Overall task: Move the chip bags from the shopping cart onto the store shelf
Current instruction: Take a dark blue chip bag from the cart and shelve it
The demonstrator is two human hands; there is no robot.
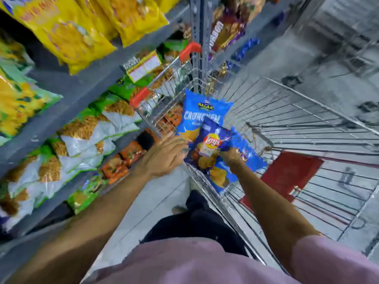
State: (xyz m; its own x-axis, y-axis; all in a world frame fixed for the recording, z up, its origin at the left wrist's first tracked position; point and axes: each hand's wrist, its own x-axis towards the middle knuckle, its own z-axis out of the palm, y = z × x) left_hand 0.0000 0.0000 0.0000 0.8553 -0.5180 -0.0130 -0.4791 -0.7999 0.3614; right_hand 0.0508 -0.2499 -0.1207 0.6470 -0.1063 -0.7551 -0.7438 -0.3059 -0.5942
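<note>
Three chip bags rise over the near-left corner of the wire shopping cart (303, 124): a light blue Crunchex bag (202, 115), a dark blue Lay's bag (209, 146) in front of it, and another light blue bag (244, 160) lower right. My right hand (232, 155) is closed on the Lay's bag and the lower blue bag together. My left hand (166, 154) has its fingers spread against the lower left edge of the Crunchex bag; I cannot tell whether it grips. The grey store shelf (67, 111) runs along the left, stocked with snack bags.
Yellow bags (67, 31) fill the top shelf and green-and-white snack bags (82, 140) the middle one. Orange packets (123, 160) sit low. The cart has red corner bumpers (189, 51) and a red panel (289, 173). A grey upright post (198, 37) stands behind the cart.
</note>
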